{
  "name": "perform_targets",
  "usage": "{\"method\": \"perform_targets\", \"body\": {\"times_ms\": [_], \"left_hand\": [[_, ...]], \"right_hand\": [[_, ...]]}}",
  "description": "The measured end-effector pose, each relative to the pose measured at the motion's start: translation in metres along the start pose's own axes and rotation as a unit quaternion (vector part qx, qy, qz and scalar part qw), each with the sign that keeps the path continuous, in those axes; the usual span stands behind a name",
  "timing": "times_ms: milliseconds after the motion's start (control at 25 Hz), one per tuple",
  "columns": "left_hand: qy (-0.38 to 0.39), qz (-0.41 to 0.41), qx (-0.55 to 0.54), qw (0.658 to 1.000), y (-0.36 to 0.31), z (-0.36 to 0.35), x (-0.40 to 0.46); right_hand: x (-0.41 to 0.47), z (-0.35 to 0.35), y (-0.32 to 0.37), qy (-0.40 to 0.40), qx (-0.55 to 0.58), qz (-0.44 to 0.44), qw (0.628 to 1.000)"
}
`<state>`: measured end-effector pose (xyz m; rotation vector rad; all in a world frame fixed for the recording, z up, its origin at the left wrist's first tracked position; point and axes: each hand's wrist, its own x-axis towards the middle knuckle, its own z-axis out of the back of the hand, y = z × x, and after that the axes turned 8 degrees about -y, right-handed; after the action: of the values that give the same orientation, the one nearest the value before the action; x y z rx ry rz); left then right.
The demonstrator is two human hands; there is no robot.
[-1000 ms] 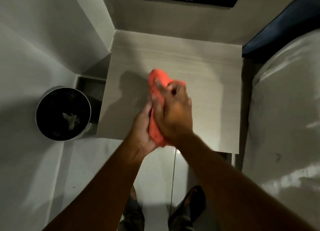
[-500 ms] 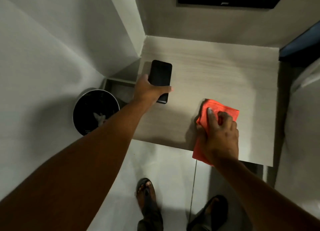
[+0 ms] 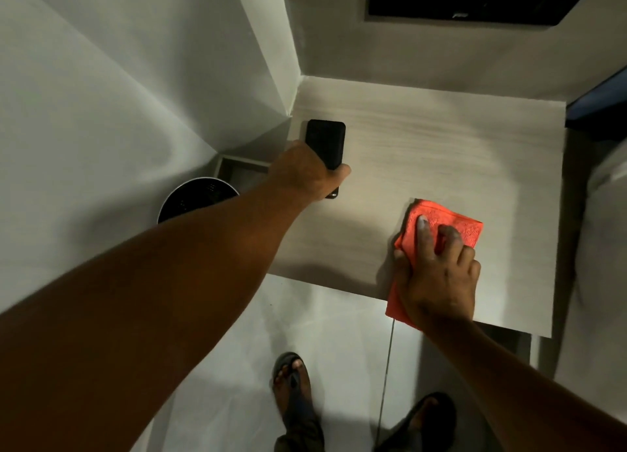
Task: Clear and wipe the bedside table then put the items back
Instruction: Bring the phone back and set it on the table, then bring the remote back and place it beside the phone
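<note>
Currently, status by item:
Left hand (image 3: 307, 170): fingers and thumb closed around the near end of the phone, arm extended over the worktop's left edge.
Phone (image 3: 325, 142): black, long axis pointing away from the person, at the left side of the worktop; whether it rests on the surface or is held just above it cannot be determined.
Right hand (image 3: 437, 275): palm down, fingers (image 3: 424, 231) spread and pressed flat on the cloth, not curled around it.
Cloth (image 3: 441, 221): orange, folded, lying at the worktop's near edge, one corner hanging past that edge.
Worktop (image 3: 441, 146): pale wood grain, set into a wall corner.
Bin (image 3: 196, 197): round, dark inside, on the floor left of the worktop, partly hidden by the left forearm.
Bed (image 3: 604, 231): white bedding along the right side.
</note>
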<state>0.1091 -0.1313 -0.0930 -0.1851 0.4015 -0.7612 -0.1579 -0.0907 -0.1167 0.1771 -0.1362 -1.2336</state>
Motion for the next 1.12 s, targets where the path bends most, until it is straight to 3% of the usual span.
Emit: {"method": "perform_targets", "body": {"times_ms": [240, 480, 560, 640, 760, 880, 960, 1040, 1120], "left_hand": [[0.023, 0.021, 0.012, 0.999, 0.000, -0.007, 0.007], [-0.017, 0.022, 0.075, 0.997, -0.041, 0.020, -0.044], [0.001, -0.069, 0.108, 0.992, -0.078, 0.010, -0.089], [0.021, -0.213, 0.018, 0.977, -0.129, -0.005, -0.146], [0.099, -0.345, -0.151, 0.921, -0.217, -0.016, -0.236], [0.180, -0.447, -0.180, 0.858, -0.305, -0.023, -0.316], [0.170, -0.508, -0.098, 0.839, -0.334, -0.032, -0.346], [0.142, -0.561, -0.004, 0.815, -0.356, -0.044, -0.370], [0.125, -0.585, 0.046, 0.800, -0.366, -0.055, -0.386]], "right_hand": [[-0.001, 0.000, -0.004, 0.004, -0.011, 0.004, 1.000], [0.015, 0.043, -0.019, 0.025, 0.062, -0.038, 0.997], [0.017, 0.080, -0.037, -0.031, 0.112, -0.082, 0.990], [0.009, 0.127, -0.067, -0.120, 0.141, -0.116, 0.976], [-0.016, 0.198, -0.127, -0.214, 0.153, -0.162, 0.951], [-0.061, 0.248, -0.216, -0.280, 0.110, -0.253, 0.919], [-0.088, 0.260, -0.261, -0.262, 0.071, -0.330, 0.904], [-0.110, 0.264, -0.292, -0.194, 0.044, -0.428, 0.882], [-0.119, 0.259, -0.307, -0.170, 0.053, -0.453, 0.874]]}}
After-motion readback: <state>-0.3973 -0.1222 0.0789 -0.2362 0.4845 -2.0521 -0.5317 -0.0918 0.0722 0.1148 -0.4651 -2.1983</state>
